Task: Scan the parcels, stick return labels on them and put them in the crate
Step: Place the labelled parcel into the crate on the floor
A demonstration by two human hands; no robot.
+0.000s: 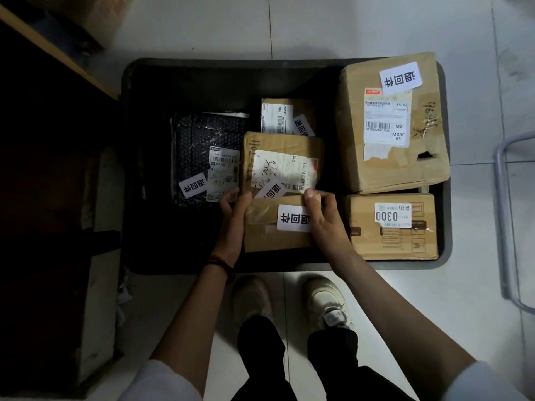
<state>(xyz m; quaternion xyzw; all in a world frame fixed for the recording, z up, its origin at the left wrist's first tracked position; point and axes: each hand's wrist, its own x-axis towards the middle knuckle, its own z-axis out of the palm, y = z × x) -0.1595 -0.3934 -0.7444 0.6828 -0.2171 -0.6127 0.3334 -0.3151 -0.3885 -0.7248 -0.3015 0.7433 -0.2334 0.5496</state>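
Observation:
A black crate (139,169) stands on the floor in front of my feet. Over its near middle I hold a small cardboard parcel (269,238) bearing a white return label (292,218). My left hand (233,221) grips its left edge and my right hand (324,218) grips its right edge, thumb on the top rim. Just behind it lies another labelled cardboard parcel (283,163), and behind that a smaller one (286,115). A dark bubble mailer (202,140) with a return label lies at the left.
Two bigger boxes fill the crate's right side: a large one (390,123) at the back and a flat one (393,227) in front. A dark desk or shelf (43,140) stands at the left. A metal chair leg (503,212) rises at the right. The floor is white tile.

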